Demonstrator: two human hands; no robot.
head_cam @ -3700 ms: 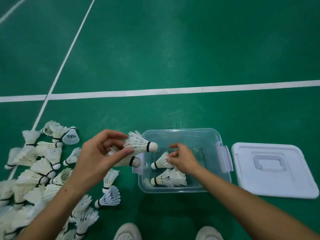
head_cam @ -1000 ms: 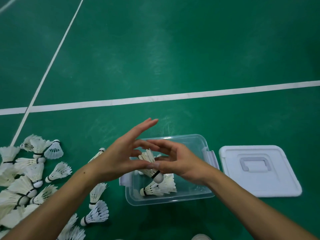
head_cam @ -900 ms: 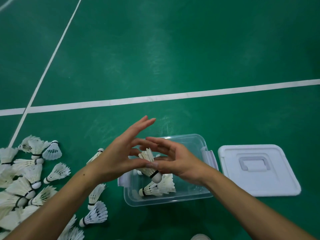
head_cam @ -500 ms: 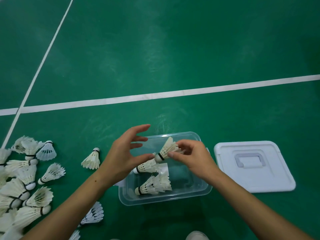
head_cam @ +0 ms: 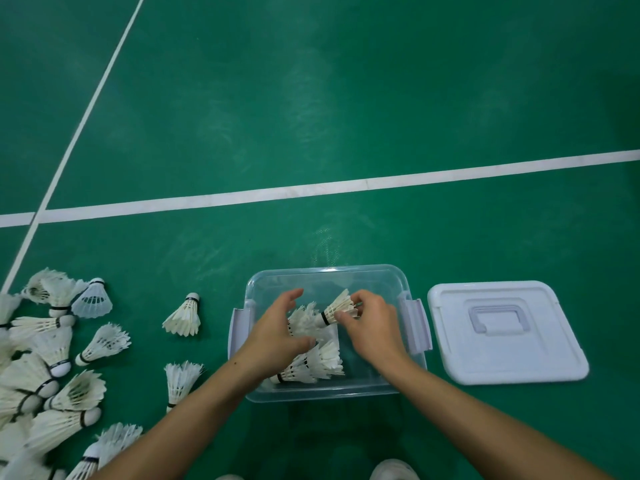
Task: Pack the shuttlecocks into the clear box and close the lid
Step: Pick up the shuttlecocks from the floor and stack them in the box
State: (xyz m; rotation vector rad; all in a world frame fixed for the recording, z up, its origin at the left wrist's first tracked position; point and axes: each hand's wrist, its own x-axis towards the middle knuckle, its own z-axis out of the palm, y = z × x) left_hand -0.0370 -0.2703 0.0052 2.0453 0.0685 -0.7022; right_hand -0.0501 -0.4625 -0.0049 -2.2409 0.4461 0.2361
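We see both hands down inside the clear box point(head_cam: 325, 278), which sits open on the green floor point(head_cam: 311, 98). The right hand point(head_cam: 372, 329) pinches a shuttlecock point(head_cam: 337, 308) by its feathers between thumb and fingertips point(head_cam: 341, 317), cork end pointing toward the left hand. The left hand point(head_cam: 277, 336) is loosely curled with its fingers spread; its thumb point(head_cam: 304, 342) rests against the shuttlecocks in the box, but we cannot tell whether it grips any of them. Just below that thumb lies a stack point(head_cam: 311, 365) of shuttlecocks on the box bottom, and another one point(head_cam: 301, 318) lies between the two hands. The lid point(head_cam: 554, 341) lies flat on the floor well to the right of the right hand, beside the box. A heap point(head_cam: 45, 358) of loose shuttlecocks spreads over the floor far left of the left hand, with single ones nearer the box point(head_cam: 183, 315) point(head_cam: 180, 381).
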